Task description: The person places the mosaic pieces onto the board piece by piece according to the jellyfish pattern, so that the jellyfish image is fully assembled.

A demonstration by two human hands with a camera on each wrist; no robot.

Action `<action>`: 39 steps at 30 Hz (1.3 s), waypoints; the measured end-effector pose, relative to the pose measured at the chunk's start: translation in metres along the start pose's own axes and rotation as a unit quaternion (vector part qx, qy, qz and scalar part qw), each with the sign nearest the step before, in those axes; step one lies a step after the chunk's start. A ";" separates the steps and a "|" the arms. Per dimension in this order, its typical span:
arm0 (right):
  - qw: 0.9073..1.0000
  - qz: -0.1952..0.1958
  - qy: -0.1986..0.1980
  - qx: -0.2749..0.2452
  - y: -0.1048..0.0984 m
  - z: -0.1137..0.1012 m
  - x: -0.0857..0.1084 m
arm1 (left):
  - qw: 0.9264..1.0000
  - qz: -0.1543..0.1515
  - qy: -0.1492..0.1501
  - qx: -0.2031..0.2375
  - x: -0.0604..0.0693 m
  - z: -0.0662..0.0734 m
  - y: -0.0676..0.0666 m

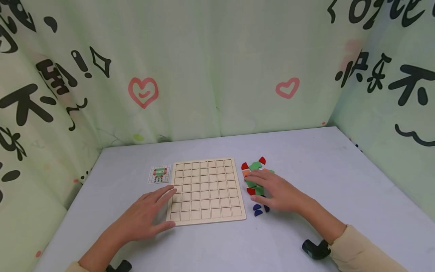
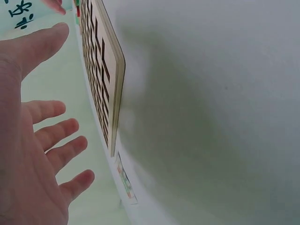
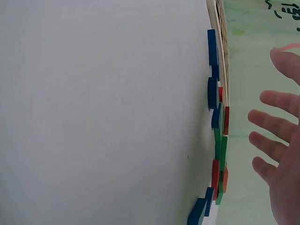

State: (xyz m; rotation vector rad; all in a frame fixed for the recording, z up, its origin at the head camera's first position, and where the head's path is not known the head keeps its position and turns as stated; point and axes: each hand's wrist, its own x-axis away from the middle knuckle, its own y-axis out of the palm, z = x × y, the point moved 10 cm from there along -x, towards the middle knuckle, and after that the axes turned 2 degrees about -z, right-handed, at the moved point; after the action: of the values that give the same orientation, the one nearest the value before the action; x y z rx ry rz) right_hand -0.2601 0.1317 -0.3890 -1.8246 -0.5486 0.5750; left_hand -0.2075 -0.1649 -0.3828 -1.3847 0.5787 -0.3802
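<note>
The left hand [image 1: 144, 217] and right hand [image 1: 276, 190] have spread fingers and grip nothing. The board [image 1: 205, 192] lies between the 2; the pieces [image 1: 255, 166] lie beneath and beside the right hand. These look light, stiff and smooth, best pinched by their thin rims. The board seems rigid: hold opposite edges.

The right grip [image 1: 276, 192] partly hides the blocks [image 1: 255, 165] right of center; lettering [image 1: 409, 90] runs off the right edge.
</note>
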 end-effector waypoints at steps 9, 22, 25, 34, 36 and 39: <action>0.998 0.005 0.029 -0.048 -0.002 0.012 -0.003 | 0.999 -0.023 -0.026 0.015 -0.002 -0.007 0.005; 0.995 0.021 0.070 -0.071 0.000 0.025 -0.010 | 0.999 -0.019 -0.039 0.021 -0.001 -0.014 0.005; 0.995 0.023 0.067 -0.073 0.000 0.026 -0.013 | 0.999 -0.019 -0.040 0.021 0.000 -0.016 0.006; 0.995 0.030 0.055 -0.078 0.003 0.028 -0.022 | 0.998 -0.030 -0.048 0.025 0.000 -0.021 0.010; 0.995 0.035 0.054 -0.082 0.003 0.029 -0.023 | 0.998 -0.034 -0.050 0.027 -0.001 -0.022 0.011; 0.994 0.043 0.051 -0.086 0.002 0.030 -0.026 | 0.997 -0.038 -0.054 0.028 -0.002 -0.023 0.012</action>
State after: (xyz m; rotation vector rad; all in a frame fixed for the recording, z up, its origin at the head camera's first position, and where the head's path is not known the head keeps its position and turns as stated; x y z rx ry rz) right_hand -0.2989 0.1372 -0.3965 -2.0361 -0.4640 0.5006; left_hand -0.2241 -0.1804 -0.3963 -1.3673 0.4249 -0.3770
